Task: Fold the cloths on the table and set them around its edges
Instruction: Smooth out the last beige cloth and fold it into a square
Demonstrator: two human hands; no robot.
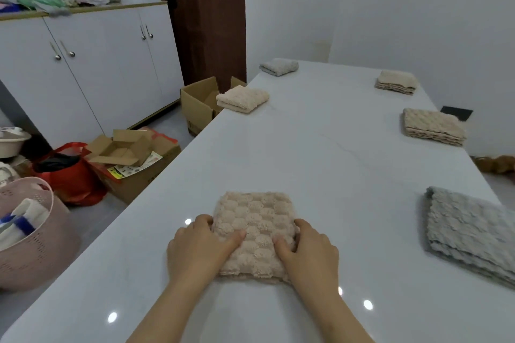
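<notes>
1. Pink-beige in colour and nubby in pile, the near cloth is folded into a thick rectangle. It lies flat on the white table at the person's end, roughly midway between the long edges.
2. The left hand grips the left side of the near cloth, with the thumb laid across the top and the fingers curled at the edge.
3. The right hand grips the right side in the same way, thumb on top and fingers wrapped at the edge. The hands are apart, with the cloth between them.
4. Along the table's left edge, a cream folded cloth sits at the rim. A pale grey folded cloth sits at the far corner.
5. Along the right edge, a grey folded cloth is nearest. A beige folded cloth is at the middle, and a smaller beige stack is farthest. All three are well apart.
6. On the floor to the left stand a pink perforated basket, a red bag and an open cardboard box. A second box stands by the table's edge.
7. White cabinets line the left wall, beside a dark brown door.
</notes>
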